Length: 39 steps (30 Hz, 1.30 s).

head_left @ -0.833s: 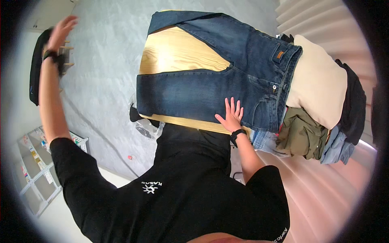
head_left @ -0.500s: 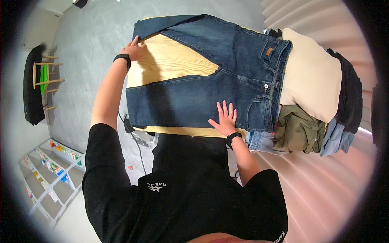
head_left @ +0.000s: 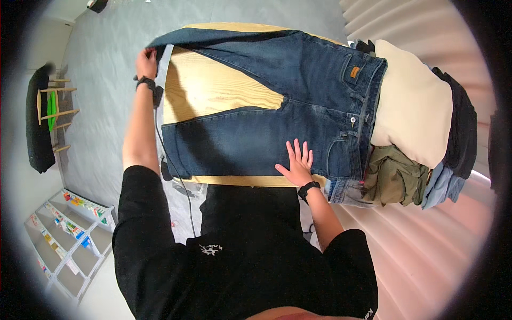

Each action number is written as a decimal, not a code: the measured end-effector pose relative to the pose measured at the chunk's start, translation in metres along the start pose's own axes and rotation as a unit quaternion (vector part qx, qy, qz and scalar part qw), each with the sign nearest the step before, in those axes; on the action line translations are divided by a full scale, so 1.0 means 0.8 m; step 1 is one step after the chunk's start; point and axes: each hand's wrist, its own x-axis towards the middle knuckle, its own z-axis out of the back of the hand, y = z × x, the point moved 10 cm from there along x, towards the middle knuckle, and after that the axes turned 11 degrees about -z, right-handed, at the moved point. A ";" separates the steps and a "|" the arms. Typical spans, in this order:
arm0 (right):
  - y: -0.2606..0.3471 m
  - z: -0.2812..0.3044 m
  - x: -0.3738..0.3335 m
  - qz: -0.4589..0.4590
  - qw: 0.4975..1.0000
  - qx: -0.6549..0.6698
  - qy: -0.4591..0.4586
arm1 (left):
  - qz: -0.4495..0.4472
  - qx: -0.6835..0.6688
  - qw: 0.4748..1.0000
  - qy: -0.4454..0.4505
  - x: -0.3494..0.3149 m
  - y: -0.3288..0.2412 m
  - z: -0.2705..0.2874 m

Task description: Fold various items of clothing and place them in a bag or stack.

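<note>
Two hands worked on one pair of dark blue jeans point(head_left: 277, 106) spread across a pale wooden worktop point(head_left: 213, 90). The left hand point(head_left: 146, 60) was stretched out past the far left corner of the worktop, its grip pinched on the hem of the upper trouser leg, and a black band sat on the wrist just behind it. From that grip the leg ran to the right along the far edge of the worktop toward the waistband. The right hand point(head_left: 296, 163) lay flat on the lower trouser leg, fingers spread and pressing down, gripping nothing; it also wore a black wrist strap. The lower leg stretched away to the left of that palm, ending near the left edge of the worktop, and bare wood showed between the two legs. Just right of the flat hand were the pocket and the button of the jeans, with the waistband beyond. Further right, touching the waistband, lay a cream cloth point(head_left: 413, 104) on top of a pile of clothes, with an olive green garment point(head_left: 392, 178) below it and light blue denim at the pile's edge. Well away to the left of the left hand stood a wooden rack point(head_left: 53, 114) on the grey floor.
</note>
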 end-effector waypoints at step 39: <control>-0.007 -0.010 0.011 -0.017 0.998 -0.038 0.041 | -0.122 0.310 0.839 0.431 -0.094 -0.099 -0.109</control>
